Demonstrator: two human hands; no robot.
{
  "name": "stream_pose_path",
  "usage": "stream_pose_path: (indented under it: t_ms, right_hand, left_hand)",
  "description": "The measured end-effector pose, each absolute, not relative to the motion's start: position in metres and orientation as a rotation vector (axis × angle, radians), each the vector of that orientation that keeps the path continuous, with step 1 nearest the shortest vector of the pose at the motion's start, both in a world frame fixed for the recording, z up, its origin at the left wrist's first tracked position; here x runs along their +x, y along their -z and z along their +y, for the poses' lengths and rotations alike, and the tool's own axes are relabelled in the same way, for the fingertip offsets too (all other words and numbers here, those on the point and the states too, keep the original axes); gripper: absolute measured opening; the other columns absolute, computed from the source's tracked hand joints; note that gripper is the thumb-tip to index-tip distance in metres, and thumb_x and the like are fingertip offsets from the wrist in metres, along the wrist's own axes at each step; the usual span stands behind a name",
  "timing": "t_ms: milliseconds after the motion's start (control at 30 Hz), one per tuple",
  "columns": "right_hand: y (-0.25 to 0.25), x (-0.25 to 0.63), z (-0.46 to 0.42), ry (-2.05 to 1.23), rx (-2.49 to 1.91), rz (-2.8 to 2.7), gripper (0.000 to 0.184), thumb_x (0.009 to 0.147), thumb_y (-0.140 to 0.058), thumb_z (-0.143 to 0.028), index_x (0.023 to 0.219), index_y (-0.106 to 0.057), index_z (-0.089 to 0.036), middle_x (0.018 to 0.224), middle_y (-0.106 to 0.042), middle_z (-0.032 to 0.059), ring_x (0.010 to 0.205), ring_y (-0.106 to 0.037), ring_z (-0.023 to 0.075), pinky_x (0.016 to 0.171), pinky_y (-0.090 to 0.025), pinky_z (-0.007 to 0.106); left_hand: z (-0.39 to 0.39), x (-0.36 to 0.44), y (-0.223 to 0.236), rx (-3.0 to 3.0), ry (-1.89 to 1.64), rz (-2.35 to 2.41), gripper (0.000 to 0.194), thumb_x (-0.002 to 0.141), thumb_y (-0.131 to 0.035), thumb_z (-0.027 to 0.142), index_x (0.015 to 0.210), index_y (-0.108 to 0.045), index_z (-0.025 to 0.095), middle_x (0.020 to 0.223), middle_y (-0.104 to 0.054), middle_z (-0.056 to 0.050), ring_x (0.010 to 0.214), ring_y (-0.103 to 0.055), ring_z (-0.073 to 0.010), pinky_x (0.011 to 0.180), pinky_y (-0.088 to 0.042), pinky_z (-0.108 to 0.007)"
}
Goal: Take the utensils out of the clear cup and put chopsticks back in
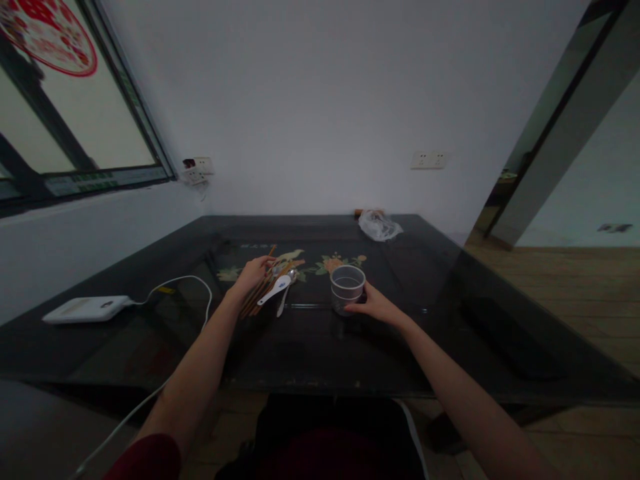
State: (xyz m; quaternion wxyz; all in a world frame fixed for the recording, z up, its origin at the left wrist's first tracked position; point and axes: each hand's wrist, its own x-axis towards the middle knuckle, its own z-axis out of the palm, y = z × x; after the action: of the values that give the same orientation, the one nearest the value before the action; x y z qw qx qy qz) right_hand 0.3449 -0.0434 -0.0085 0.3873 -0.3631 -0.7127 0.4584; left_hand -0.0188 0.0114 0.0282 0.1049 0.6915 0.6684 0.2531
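On the dark desk [300,357], your left hand [257,268] is at the chopsticks [251,305] beside the white spoon [275,290]; whether its grip is closed, I can't tell. Your right hand [376,305] holds the clear cup [345,288]: keep it upright, squeezing lightly.

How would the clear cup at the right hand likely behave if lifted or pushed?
The clear cup looks thin-walled and see-through, so it is probably light and may flex if the right hand squeezes. Standing upright, it seems unlikely to roll, but a push near its rim could tip it.
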Motion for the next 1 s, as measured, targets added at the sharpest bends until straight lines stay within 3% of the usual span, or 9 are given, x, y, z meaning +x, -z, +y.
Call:
stream_pose_path:
  t_ms: [167, 333, 567, 733, 900, 1000]
  right_hand:
    - [0.007, 0.344, -0.045, -1.185, -0.923, -1.810, 0.083, 0.058, -0.081, -0.031, 0.130, -0.041, -0.019, 0.129, -0.053, 0.0123, 0.120, -0.051, 0.0251, 0.105, -0.037, 0.043]
    - [0.005, 0.344, -0.046, -1.167, -0.920, -1.819, 0.085, 0.058, -0.081, -0.031, 0.131, -0.040, -0.018, 0.129, -0.053, 0.0132, 0.119, -0.051, 0.0250, 0.105, -0.037, 0.041]
    - [0.006, 0.344, -0.045, -1.144, -0.918, -1.829, 0.088, 0.057, -0.082, -0.032, 0.133, -0.039, -0.017, 0.130, -0.053, 0.0135, 0.121, -0.050, 0.0250, 0.106, -0.035, 0.041]
    - [0.008, 0.345, -0.043, -1.118, -0.912, -1.840, 0.086, 0.057, -0.082, -0.033, 0.131, -0.041, -0.019, 0.131, -0.052, 0.0125, 0.122, -0.048, 0.0257, 0.107, -0.033, 0.042]
    - [0.003, 0.344, -0.046, -1.104, -0.929, -1.850, 0.086, 0.057, -0.082, -0.033, 0.131, -0.041, -0.018, 0.131, -0.052, 0.0136, 0.122, -0.048, 0.0262, 0.107, -0.033, 0.043]
    - [0.002, 0.343, -0.047, -1.099, -0.932, -1.851, 0.085, 0.057, -0.082, -0.033, 0.131, -0.042, -0.018, 0.130, -0.052, 0.0136, 0.121, -0.049, 0.0263, 0.107, -0.034, 0.043]
  left_hand:
    - [0.011, -0.015, -0.030, 2.004, -0.863, 1.895, 0.045, 0.075, -0.039, 0.008, 0.113, -0.063, 0.016, 0.100, -0.070, -0.007, 0.071, -0.063, -0.0132, 0.073, -0.047, -0.023]
    - [0.006, 0.005, -0.040, 1.894, -0.923, 1.629, 0.043, 0.080, -0.039, 0.015, 0.117, -0.060, 0.014, 0.099, -0.070, -0.008, 0.060, -0.061, -0.0115, 0.055, -0.047, -0.022]
    - [-0.001, 0.054, -0.036, 1.749, -0.903, 1.449, 0.034, 0.081, -0.049, 0.020, 0.112, -0.061, 0.012, 0.086, -0.069, -0.009, 0.064, -0.063, -0.0132, 0.052, -0.050, -0.022]
    - [0.011, 0.068, -0.024, 2.127, -0.730, 1.670, 0.027, 0.080, -0.051, 0.017, 0.102, -0.066, 0.014, 0.087, -0.070, -0.009, 0.074, -0.067, -0.0199, 0.070, -0.053, -0.032]
    - [0.015, 0.071, -0.012, 2.530, -0.533, 1.825, 0.031, 0.079, -0.049, 0.012, 0.104, -0.066, 0.015, 0.111, -0.066, -0.012, 0.106, -0.059, -0.0252, 0.096, -0.042, -0.038]
    - [0.007, 0.070, -0.003, 2.637, -0.442, 1.914, 0.035, 0.078, -0.049, 0.014, 0.109, -0.064, 0.019, 0.130, -0.054, -0.010, 0.120, -0.048, -0.0272, 0.103, -0.035, -0.044]
